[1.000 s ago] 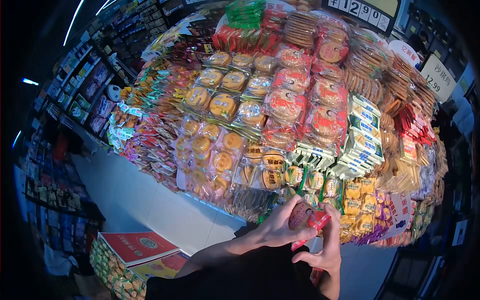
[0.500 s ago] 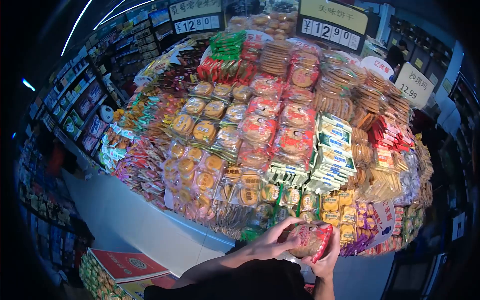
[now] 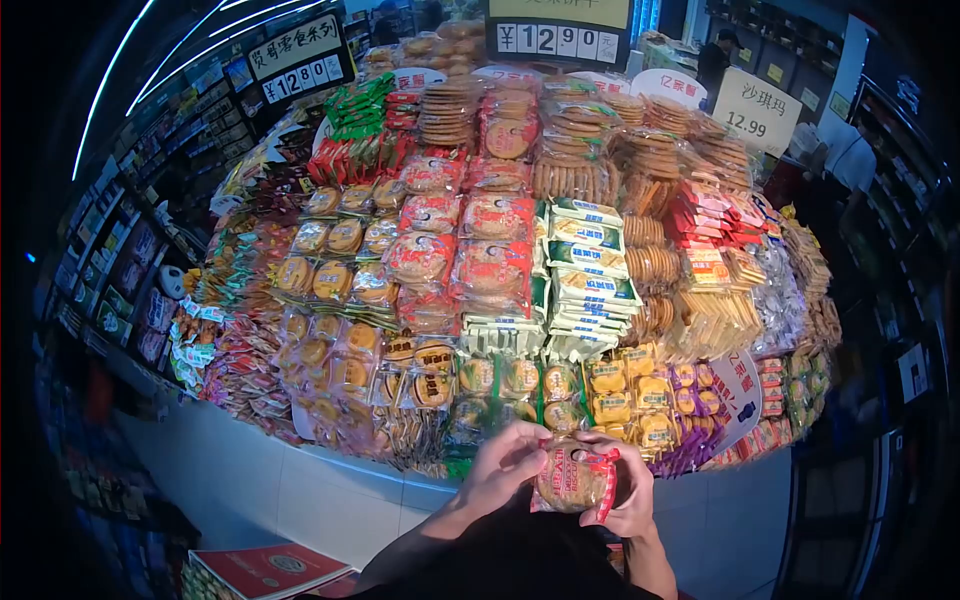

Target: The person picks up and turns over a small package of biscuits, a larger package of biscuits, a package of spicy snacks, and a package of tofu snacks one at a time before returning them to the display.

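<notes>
Low in the head view, a round biscuit in a clear and red wrapper (image 3: pixel 573 480) is held between both hands in front of the body. My left hand (image 3: pixel 508 465) grips its left edge, thumb and fingers pressed together there. My right hand (image 3: pixel 625 490) closes on the red end of the wrapper at the right. Red lettering on the packet faces up. Just beyond the hands lie yellow-wrapped biscuits (image 3: pixel 655 392) and green-edged round biscuit packs (image 3: pixel 521 377) at the front of the display.
A large heaped display holds red biscuit packs (image 3: pixel 494 270), white-green packets (image 3: pixel 588 265) and brown biscuit stacks (image 3: pixel 447 115). Price signs (image 3: pixel 755 110) stand along the back. A red box (image 3: pixel 270 568) is at the lower left. Two people (image 3: pixel 715 62) (image 3: pixel 845 155) are at the upper right.
The display has shifted left in view as the head turned right. The packet and both hands sit slightly further left, and the packet is tilted differently, its lettering more upright.
</notes>
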### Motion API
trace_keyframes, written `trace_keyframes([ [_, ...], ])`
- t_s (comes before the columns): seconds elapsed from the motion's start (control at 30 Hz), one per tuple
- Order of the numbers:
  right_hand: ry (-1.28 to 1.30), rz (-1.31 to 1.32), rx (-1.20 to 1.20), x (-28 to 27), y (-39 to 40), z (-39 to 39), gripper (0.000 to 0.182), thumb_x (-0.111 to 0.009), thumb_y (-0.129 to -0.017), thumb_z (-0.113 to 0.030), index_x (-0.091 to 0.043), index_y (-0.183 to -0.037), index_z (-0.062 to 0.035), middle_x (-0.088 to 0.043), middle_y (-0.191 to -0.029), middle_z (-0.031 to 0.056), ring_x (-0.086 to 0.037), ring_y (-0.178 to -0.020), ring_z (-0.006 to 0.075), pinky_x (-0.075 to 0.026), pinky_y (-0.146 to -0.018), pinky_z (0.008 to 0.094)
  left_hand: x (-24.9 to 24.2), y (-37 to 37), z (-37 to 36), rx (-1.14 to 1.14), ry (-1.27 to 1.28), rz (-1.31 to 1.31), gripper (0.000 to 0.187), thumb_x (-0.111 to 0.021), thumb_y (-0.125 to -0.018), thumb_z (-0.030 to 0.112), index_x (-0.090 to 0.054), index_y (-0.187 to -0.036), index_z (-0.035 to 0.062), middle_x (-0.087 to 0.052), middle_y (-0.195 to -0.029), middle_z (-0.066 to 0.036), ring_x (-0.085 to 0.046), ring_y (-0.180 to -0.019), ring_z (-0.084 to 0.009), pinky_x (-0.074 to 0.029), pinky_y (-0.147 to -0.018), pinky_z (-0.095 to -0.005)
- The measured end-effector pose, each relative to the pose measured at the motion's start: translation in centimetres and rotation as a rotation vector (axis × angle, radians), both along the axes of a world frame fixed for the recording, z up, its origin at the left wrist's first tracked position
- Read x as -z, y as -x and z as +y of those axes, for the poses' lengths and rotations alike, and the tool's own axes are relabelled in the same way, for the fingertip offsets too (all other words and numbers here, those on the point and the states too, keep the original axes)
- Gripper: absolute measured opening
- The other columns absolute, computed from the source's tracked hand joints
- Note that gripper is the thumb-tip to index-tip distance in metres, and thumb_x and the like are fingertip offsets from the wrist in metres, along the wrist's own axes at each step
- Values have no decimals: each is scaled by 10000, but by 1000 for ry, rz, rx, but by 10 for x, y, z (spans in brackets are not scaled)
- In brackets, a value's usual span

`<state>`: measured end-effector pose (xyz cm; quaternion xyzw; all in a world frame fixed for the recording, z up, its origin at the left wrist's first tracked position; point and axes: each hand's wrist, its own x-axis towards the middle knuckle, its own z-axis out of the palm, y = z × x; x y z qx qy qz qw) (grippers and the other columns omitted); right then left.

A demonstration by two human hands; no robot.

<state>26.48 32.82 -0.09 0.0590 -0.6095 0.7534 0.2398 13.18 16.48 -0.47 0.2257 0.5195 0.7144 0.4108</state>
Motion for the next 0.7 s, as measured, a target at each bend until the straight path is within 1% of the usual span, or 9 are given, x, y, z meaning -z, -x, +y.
trace_keyframes([
  [0.1, 16, 5, 6, -2, -3, 6, 825, -933, -661, -211, -467, -1306, 6, -480, -1385, 242, -478, -1316, 313, -376, -1097, 445, -5, -5, -1, 36, 31, 69, 460, -673, -948, 215, -473, -1310, 14, -545, -1180, -69, -577, -989, -118, -475, -861, -285],
  [0.17, 102, -6, 34, -4, -4, 10, 847, -936, -653, -227, -459, -1314, 6, -487, -1386, 237, -481, -1315, 301, -374, -1100, 440, -12, -7, 1, 57, -147, 284, 720, -755, -881, 326, -395, -1412, -1, -551, -1238, -108, -552, -1075, -169, -427, -953, -344],
  [0.2, 140, -3, 28, -6, -2, 11, 875, -938, -644, -237, -449, -1327, 7, -481, -1398, 233, -484, -1314, 291, -367, -1108, 436, -14, -6, -2, 100, -98, 340, 1026, -834, -778, 429, -260, -1499, -21, -464, -1365, -160, -512, -1205, -248, -399, -1022, -392],
  [0.23, 142, -2, 36, -9, -1, 13, 875, -938, -644, -237, -449, -1327, 7, -481, -1398, 233, -484, -1314, 291, -367, -1108, 436, -19, -6, -3, 109, -98, 339, 1026, -834, -778, 429, -260, -1499, -21, -464, -1365, -160, -512, -1205, -248, -399, -1022, -392],
  [0.33, 110, 16, -52, -14, 4, 16, 863, -925, -668, -176, -431, -1354, -2, -437, -1441, 228, -449, -1342, 279, -364, -1117, 422, -29, -6, -3, 70, 133, 919, 1197, -880, -663, 526, -232, -1508, -20, -397, -1434, -228, -470, -1294, -340, -382, -1071, -416],
  [0.5, 57, -12, -119, -25, 14, 13, 818, -889, -708, -88, -419, -1374, -20, -395, -1475, 213, -417, -1362, 268, -351, -1129, 418, -37, 3, -9, 128, 183, 899, 1211, -886, -666, 504, -199, -1516, -18, -430, -1426, -236, -457, -1336, -327, -366, -1100, -420],
  [0.57, -83, -10, -188, -27, 18, 16, 818, -878, -723, -85, -404, -1386, -14, -390, -1480, 209, -406, -1372, 270, -335, -1141, 416, -34, 10, -15, 178, 148, 716, 1183, -876, -693, 480, -185, -1523, -4, -378, -1455, -272, -396, -1373, -399, -338, -1125, -461],
  [0.63, -65, -23, -237, -31, 21, 17, 825, -859, -745, -71, -377, -1411, -5, -370, -1503, 210, -396, -1383, 268, -318, -1152, 413, -34, 11, -15, 191, 119, 676, 1122, -892, -716, 371, -201, -1523, 10, -374, -1476, -240, -426, -1362, -348, -369, -1113, -445],
  [0.7, 19, -107, -263, -35, 26, 13, 860, -874, -746, -152, -368, -1422, 12, -404, -1476, 228, -417, -1371, 282, -319, -1144, 424, -31, 7, -13, 87, -19, 291, 1049, -902, -718, 200, -237, -1510, 23, -392, -1471, -200, -472, -1325, -281, -426, -1076, -411],
])
